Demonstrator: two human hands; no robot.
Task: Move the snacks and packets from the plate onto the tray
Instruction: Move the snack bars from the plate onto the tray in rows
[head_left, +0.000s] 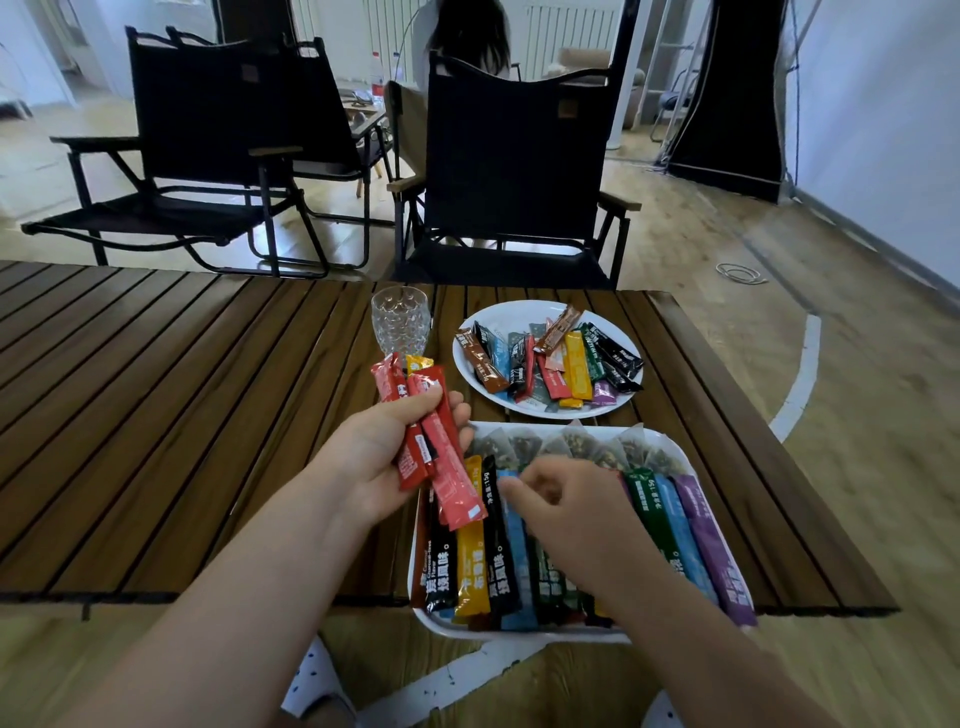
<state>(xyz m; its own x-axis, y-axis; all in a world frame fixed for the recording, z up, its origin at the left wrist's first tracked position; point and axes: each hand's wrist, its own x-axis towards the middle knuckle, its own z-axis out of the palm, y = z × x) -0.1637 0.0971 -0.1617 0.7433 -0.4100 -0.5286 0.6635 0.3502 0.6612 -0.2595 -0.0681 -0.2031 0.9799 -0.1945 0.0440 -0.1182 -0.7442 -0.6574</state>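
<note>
The slatted surface (156, 415) carries a white tray (519, 634) at its near edge, lined with stick packets (498, 545). Behind it is a white plate (519, 408) heaped with mixed packets (566, 364). The left hand (374, 457), above the tray's left corner, has its grip clamped on red packets (441, 467). The right hand (566, 509) curls over the tray's row; I cannot tell whether its grip pinches anything.

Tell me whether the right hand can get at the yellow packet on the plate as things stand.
Probably yes. The right hand is over the tray, and the plate lies just beyond it with nothing between. The yellow packet lies near the top of the pile, largely uncovered.
</note>
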